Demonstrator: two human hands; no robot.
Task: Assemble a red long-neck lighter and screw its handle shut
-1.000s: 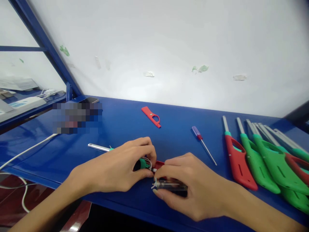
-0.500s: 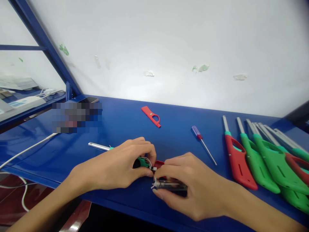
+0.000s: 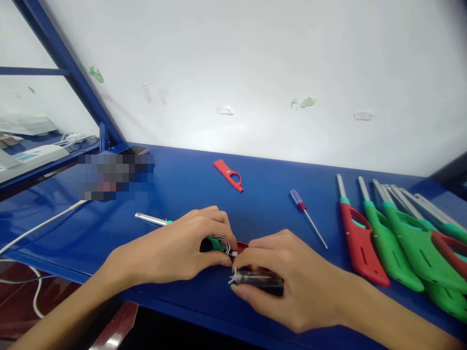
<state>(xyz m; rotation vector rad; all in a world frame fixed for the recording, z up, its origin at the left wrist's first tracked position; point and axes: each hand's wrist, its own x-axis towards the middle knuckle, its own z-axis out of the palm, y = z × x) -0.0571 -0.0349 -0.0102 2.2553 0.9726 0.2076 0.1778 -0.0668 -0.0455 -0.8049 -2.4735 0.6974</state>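
"Opened lighter (image 3: pixel 217 244), where does it lie?"

"Near the front edge of the blue table (image 3: pixel 178 184), under and between the two hands, its silver barrel pointing left past the left hand (image 3: pixel 175 245)."

"What are the surface and the room like?"

"The tabletop is glossy, backed by a white wall (image 3: pixel 255 58) with pale and green patches. A blue frame (image 3: pixel 69 63) slants up on the left, and a white cable (image 3: pixel 44 224) crosses the table's left end. A red casing piece (image 3: pixel 223 170) lies farther back, a screwdriver (image 3: pixel 300 204) right of it, and red and green lighters (image 3: pixel 408 238) overlap at the right. Part of the left end is blurred out."

"And the hands?"

"Both show their backs. The left reaches in from the lower left, fingers bent and thumb beneath, grasping the lighter around its green inner part and loose wires (image 3: pixel 226 243). The right hand (image 3: pixel 295 282) comes from the lower right, index finger curled above and thumb below, clasping a dark cylindrical tank (image 3: pixel 260 279) lengthwise, its pale tip towards the left hand."
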